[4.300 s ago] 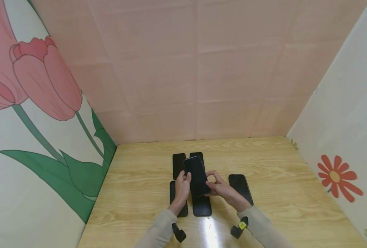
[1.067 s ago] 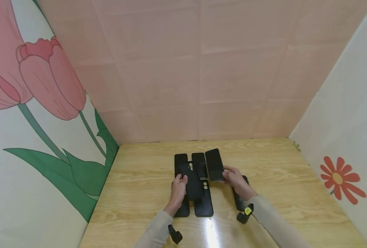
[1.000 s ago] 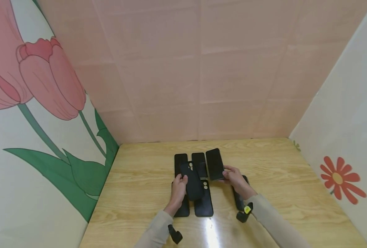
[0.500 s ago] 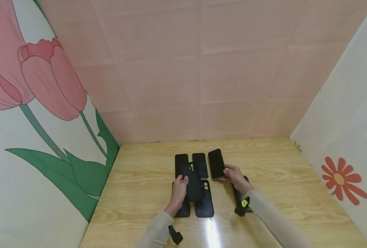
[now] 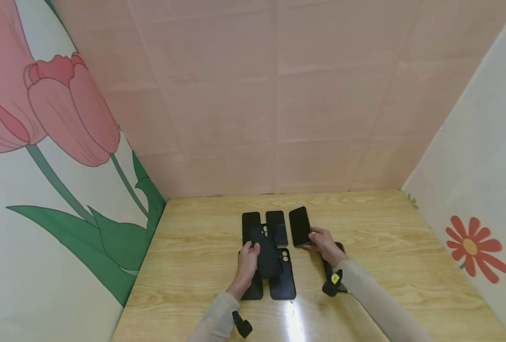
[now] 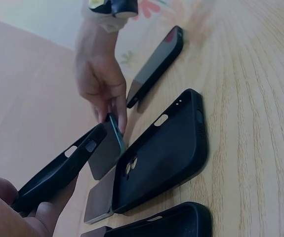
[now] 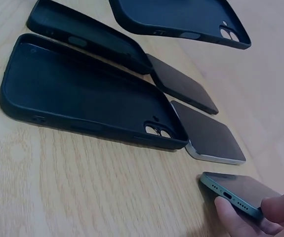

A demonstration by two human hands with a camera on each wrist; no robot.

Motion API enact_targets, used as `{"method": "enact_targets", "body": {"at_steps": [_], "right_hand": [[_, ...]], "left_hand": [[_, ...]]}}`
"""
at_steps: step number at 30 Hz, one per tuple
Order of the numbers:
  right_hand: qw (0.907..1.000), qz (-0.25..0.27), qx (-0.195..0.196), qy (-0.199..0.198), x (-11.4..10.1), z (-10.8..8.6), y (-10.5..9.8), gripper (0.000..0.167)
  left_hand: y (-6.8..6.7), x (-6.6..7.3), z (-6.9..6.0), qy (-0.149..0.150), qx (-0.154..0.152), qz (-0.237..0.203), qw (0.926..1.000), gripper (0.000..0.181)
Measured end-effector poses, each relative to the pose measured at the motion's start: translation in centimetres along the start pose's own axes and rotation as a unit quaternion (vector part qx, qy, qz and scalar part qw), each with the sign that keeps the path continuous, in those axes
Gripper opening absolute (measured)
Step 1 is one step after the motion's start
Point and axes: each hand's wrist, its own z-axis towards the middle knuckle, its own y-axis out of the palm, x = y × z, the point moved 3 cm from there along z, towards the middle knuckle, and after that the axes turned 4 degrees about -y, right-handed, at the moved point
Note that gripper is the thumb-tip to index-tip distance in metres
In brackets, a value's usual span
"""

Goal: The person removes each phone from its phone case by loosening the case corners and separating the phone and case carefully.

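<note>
My left hand (image 5: pixel 246 263) grips an empty black phone case (image 5: pixel 266 251) along its left edge, holding it raised over the table. A smartphone (image 5: pixel 300 226) with a dark screen and greenish edge (image 7: pixel 225 191) is pinched at its lower end by my right hand (image 5: pixel 324 244). It lies low at the right end of the far row; whether it fully touches the table I cannot tell. Two more phones lie left of it, one dark phone (image 7: pixel 181 84) and one silver-edged phone (image 7: pixel 211 133). Nearer me lie two open black cases, the right one (image 6: pixel 161 148) fully visible in the left wrist view.
Another black phone (image 6: pixel 159 64) lies on the wooden table (image 5: pixel 389 237) to the right, partly hidden under my right wrist in the head view. A pink wall covering (image 5: pixel 274 118) rises behind the table, with printed walls at both sides.
Earlier both hands held the phone together over the rows. Since then phone and case have come apart; the phone has moved right and lower, while the case stays in my left hand.
</note>
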Motion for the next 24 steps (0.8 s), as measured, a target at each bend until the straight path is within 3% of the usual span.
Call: {"method": "enact_targets", "body": {"at_steps": [8, 11, 18, 24], "right_hand": [[0.9985, -0.04, 0.036, 0.012, 0.3, 0.5, -0.5, 0.047], [0.9982, -0.048, 0.033, 0.018, 0.4, 0.6, -0.6, 0.048], [0.9912, -0.124, 0.044, 0.017, 0.0, 0.8, -0.8, 0.046], [0.9896, -0.135, 0.045, 0.025, -0.1, 0.8, -1.1, 0.047]], "left_hand": [[0.1, -0.1, -0.2, 0.002, -0.006, 0.0, 1.0, 0.027], [0.2, -0.2, -0.3, 0.001, -0.009, 0.005, 0.9999, 0.027], [0.4, -0.3, -0.3, 0.002, -0.009, 0.02, 0.9998, 0.025], [0.5, -0.1, -0.5, 0.001, -0.011, 0.015, 0.9998, 0.026]]}}
